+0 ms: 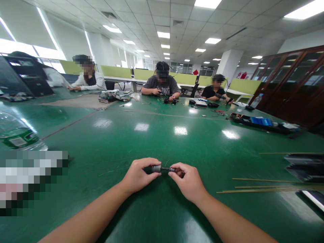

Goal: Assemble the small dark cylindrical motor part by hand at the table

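Observation:
A small dark metal tool (156, 168) with a thick grey cylinder at its left end and a thin black shaft spans the gap between my hands, level above the green table (152, 141). The thumb and fingers of my left hand (138, 173) pinch the thick cylinder. My right hand (188, 180) pinches the narrow right end of the shaft, its fingers curled round and partly hiding it. What the tool is exactly cannot be told.
Thin yellowish sticks (253, 191) and black trays (306, 165) lie at the right. A clear bottle (20, 133) and a blurred-out flat object (27, 175) are at the left. Three people sit across the table, near a long black tray (268, 125) and scattered parts.

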Action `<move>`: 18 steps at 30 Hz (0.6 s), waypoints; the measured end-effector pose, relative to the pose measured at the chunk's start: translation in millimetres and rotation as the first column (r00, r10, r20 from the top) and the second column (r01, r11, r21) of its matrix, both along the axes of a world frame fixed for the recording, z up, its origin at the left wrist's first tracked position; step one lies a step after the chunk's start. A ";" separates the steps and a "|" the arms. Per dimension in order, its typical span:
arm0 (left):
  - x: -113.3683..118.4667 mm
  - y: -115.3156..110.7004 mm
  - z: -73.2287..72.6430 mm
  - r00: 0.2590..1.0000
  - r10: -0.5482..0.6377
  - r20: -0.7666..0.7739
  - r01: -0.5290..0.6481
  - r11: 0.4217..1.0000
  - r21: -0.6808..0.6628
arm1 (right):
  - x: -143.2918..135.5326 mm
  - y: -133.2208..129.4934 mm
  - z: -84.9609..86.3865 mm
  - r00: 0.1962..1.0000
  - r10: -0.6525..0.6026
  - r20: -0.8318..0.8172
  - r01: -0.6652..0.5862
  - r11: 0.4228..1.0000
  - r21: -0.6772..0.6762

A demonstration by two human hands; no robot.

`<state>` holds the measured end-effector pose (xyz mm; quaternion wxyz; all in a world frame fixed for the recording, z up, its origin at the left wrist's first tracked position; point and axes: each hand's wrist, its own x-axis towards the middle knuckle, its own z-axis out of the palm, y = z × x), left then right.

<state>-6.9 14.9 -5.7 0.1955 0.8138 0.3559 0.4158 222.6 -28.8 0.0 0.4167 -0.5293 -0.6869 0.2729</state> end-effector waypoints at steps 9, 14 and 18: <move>-2.3 1.2 -1.2 1.000 0.002 -0.003 -0.002 1.000 0.009 | 0.0 0.0 0.3 1.000 -0.004 0.005 0.004 1.000 0.008; -2.6 0.9 0.0 1.000 -0.006 -0.014 0.006 1.000 0.013 | 0.8 0.2 0.5 1.000 0.000 0.019 0.000 1.000 0.018; -3.3 1.9 -0.6 1.000 -0.010 -0.011 0.011 0.999 0.042 | 1.9 1.2 -0.1 0.999 0.001 0.032 -0.002 0.999 0.037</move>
